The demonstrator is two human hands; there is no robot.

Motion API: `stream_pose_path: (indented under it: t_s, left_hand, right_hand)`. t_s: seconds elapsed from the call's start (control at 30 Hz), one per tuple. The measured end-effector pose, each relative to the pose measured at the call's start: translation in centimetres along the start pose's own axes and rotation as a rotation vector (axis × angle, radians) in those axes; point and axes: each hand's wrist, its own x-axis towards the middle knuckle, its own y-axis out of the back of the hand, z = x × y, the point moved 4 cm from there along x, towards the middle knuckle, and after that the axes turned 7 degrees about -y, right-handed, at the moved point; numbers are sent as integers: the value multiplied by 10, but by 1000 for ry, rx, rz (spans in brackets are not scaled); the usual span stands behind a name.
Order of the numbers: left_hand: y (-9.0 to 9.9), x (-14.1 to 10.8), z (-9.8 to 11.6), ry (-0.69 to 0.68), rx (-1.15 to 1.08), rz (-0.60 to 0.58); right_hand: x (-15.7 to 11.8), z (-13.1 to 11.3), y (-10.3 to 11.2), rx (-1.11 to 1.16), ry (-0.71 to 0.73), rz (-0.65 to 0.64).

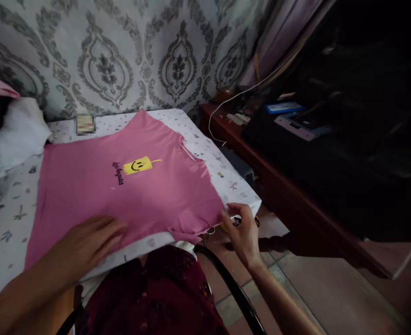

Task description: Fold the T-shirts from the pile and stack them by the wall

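A pink T-shirt (87, 186) lies spread out sideways, its neckline toward the right. On its front are a yellow smiling cup print and the words "Los Angeles". My left hand (96, 239) rests on the near side of the shirt, fingers stretched out and slightly blurred. At the near right sleeve corner, the thumb and forefinger of my right hand (242, 230) come together on the cloth edge. Some fabric is bunched along the near sleeve by the table's edge.
Under the shirt is a table with a white patterned cover (233, 186). White and dark clothes (20, 135) are heaped at the left. A blurred small item (85, 123) lies at the back. A dark red wooden desk (275, 186) with a white cable (210, 116) stands at the right.
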Motion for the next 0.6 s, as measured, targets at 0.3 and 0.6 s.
stream_pose_path:
  t_s: [0.3, 0.6]
  left_hand:
    - [-40, 173, 14, -207, -105, -141]
    - [-95, 272, 64, -372, -179, -340]
  right_hand:
    - [-6, 2, -6, 36, -43, 2]
    - [-5, 10, 13, 22, 116, -38]
